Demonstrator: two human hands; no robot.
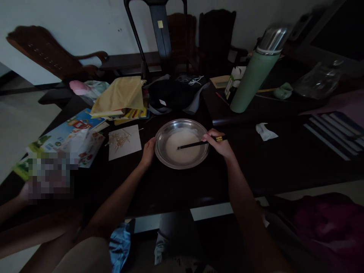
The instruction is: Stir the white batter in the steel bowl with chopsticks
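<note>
A wide, shallow metal bowl [160, 159] stands on the dark table, holding a pale, milky mixture [184, 146]. My left hand [148, 152] grips the bowl's rim on its left side, with most fingers hidden. At the opposite rim, my right hand [217, 141] is closed around dark chopsticks [195, 144] with gold bands near their upper end. Their tips dip into the mixture near its middle. Whether one or two sticks are held is hard to tell. Left of the bowl, a white paper sheet [125, 151] carries a heap of thin pale sticks [121, 139].
Farther back stand a tall green thermos [253, 81], a black bag [167, 94] and stacked books under yellow cloth [121, 96]. A crumpled tissue [266, 132] and blue-edged books [332, 136] lie right. Another person's arm [17, 201] reaches in at left beside colourful packaging [71, 129].
</note>
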